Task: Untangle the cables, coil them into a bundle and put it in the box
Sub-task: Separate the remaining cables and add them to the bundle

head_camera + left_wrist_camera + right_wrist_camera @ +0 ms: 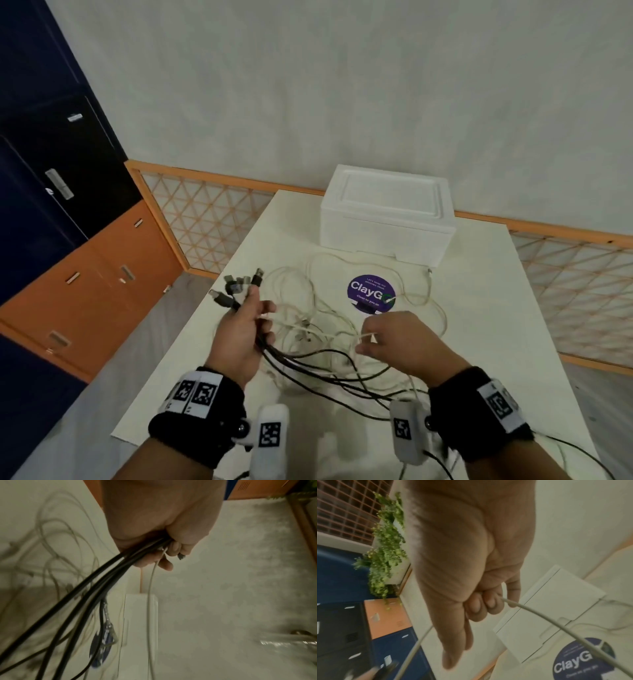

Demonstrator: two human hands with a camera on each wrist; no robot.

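Behind loose cables, lidded foam box.

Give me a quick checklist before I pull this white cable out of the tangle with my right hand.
1. Left hand grips the black cables firmly: ok.
2. Right hand pinches the white cable: ok.
3. White cable free of the tangle on the table: not ok, loops cross.
4. Foam box open to receive the bundle: not ok, lid on.
5. Black plug ends gathered together: ok.
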